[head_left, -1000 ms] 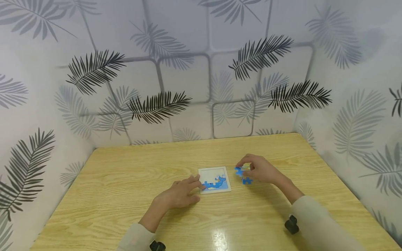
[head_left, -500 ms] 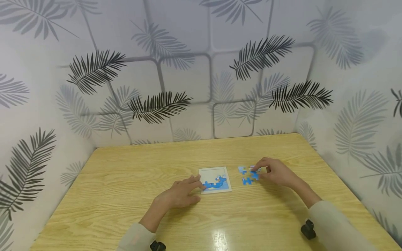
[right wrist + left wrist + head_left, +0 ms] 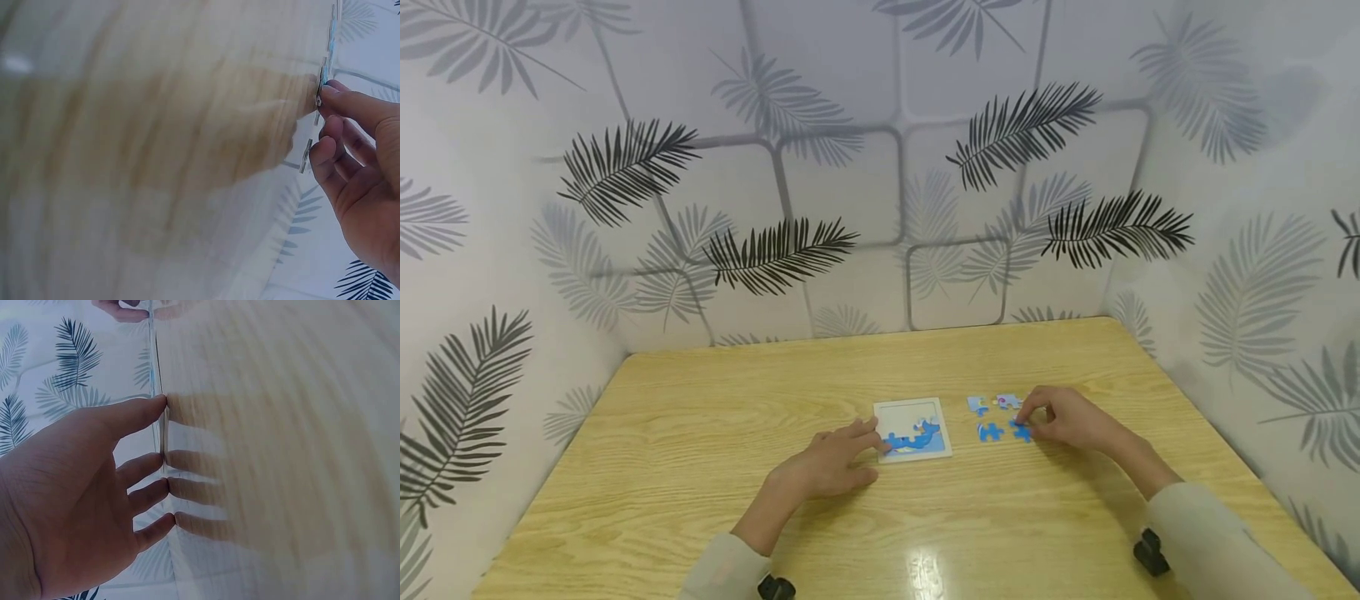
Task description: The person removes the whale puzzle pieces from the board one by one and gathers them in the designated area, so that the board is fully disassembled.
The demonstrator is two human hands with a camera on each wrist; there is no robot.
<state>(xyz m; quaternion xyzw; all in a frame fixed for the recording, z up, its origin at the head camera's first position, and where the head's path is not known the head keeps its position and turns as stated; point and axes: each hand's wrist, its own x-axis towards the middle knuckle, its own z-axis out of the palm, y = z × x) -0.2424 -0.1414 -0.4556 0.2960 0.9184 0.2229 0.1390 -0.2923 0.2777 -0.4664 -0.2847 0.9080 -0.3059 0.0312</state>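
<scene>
A small white-framed jigsaw puzzle (image 3: 913, 400) lies on the table, its lower part filled with blue pieces and its upper part bare white. My left hand (image 3: 835, 462) rests with extended fingers at the frame's left edge; in the left wrist view the fingertips of that hand (image 3: 81, 481) touch down on the tabletop side. Right of the frame, my right hand (image 3: 1063, 419) pinches a blue jigsaw piece (image 3: 1022, 432) between thumb and index finger, low at the table. The right wrist view shows the right hand (image 3: 365, 162) with its other fingers loosely bent.
Loose pieces lie beside the pinched one: a pale blue piece (image 3: 977, 405), a piece with a pink spot (image 3: 1007, 402) and a blue piece (image 3: 990, 432). The wooden table (image 3: 700, 517) meets a leaf-patterned wall (image 3: 850, 200) at the back and sides.
My right hand has moved right, spreading the clustered pieces apart, then slid the blue piece right and toward me. My left hand has stayed at the frame.
</scene>
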